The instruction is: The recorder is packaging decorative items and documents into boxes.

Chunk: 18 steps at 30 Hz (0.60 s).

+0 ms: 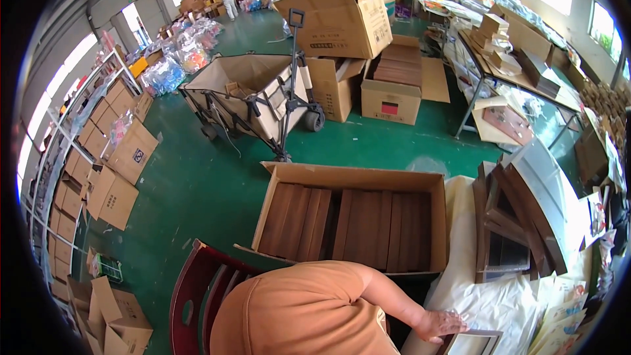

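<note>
Brown, flat-edged pieces (365, 230) stand packed side by side in two groups, with a dark gap between them, inside an open cardboard box (358, 175), the landmark here. Off the near right corner of that box, the left hand (437, 324) reaches out from an orange sleeve (328, 286) and rests at the edge of a dark-edged frame (474, 344), which the lower border cuts off. Its fingers are extended and close together over that edge; whether they grip it or merely lie on it I cannot tell. The right hand is out of view, so its fingers cannot be told. To the right of the box, brown frames (506, 220) lean together on a white covering (486, 302). At its near left stands a dark red chair (188, 289); beyond it, a beige folding wagon (253, 66) stands on the green floor (217, 187).
</note>
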### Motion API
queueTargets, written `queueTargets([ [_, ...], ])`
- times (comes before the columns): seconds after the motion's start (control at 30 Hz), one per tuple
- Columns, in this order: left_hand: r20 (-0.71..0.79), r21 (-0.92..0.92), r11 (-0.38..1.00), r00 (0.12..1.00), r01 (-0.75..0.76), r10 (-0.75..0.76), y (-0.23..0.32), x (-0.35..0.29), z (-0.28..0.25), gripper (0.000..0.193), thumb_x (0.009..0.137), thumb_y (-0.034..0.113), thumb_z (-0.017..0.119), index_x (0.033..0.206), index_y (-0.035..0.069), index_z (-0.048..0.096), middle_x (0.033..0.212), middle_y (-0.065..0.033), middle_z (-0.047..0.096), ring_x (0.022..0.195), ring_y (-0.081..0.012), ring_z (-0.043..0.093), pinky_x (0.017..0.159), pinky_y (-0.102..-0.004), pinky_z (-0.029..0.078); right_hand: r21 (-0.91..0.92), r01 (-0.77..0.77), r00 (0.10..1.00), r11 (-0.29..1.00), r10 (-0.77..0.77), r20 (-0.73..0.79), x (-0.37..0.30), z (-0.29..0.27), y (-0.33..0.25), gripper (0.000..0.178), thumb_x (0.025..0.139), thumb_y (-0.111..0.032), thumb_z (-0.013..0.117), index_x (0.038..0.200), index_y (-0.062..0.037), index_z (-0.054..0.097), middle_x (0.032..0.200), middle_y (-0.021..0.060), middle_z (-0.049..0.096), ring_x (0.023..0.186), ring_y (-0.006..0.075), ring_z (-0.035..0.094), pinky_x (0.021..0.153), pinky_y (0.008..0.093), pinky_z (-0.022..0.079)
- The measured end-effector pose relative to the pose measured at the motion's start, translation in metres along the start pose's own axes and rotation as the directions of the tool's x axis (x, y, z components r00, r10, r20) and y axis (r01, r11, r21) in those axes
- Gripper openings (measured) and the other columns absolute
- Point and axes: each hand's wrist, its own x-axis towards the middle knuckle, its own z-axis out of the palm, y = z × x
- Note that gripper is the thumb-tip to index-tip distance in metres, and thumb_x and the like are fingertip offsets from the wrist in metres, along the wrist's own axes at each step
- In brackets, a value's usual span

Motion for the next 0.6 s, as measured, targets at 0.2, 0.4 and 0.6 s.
queueTargets([
  [0.2,0.017,-0.036,0.999,1.000,0.011,-0.010,0.024,0.012,-0.038,0.090,0.082,0.019,0.078,0.156,-0.006,0.033,0.148,-0.0292,0.048,0.129,-0.0447,0.054,0.115,-0.0532,0.040,-0.234,0.087,0.986,0.968,-0.050,0.159,0.001,-0.045,0.059,0.029,0.097,-0.007,0.061,0.123,0.0037,0.068,0.107,0.0281,0.070,0.089,0.0450,0.064,0.085,0.0473,0.053],
  [0.4,-0.020,0.021,1.000,1.000,0.014,-0.014,0.032,0.014,-0.041,0.086,0.082,0.021,0.080,0.152,-0.005,0.037,0.147,-0.0266,0.051,0.129,-0.0420,0.056,0.114,-0.0516,0.043,-0.409,0.195,0.948,0.892,-0.065,0.312,0.002,-0.066,0.098,0.027,0.097,-0.007,0.062,0.121,0.0033,0.069,0.107,0.0281,0.070,0.089,0.0460,0.064,0.085,0.0479,0.053],
  [0.6,-0.068,0.070,0.997,0.998,-0.008,0.013,0.034,0.018,-0.054,0.082,0.081,0.025,0.080,0.148,-0.003,0.042,0.140,-0.0240,0.057,0.126,-0.0385,0.060,0.114,-0.0480,0.044,-0.497,0.488,0.870,0.717,-0.441,0.219,-0.008,-0.074,0.108,0.027,0.099,-0.012,0.064,0.118,0.0047,0.069,0.112,0.0288,0.071,0.090,0.0500,0.064,0.083,0.0496,0.054],
])
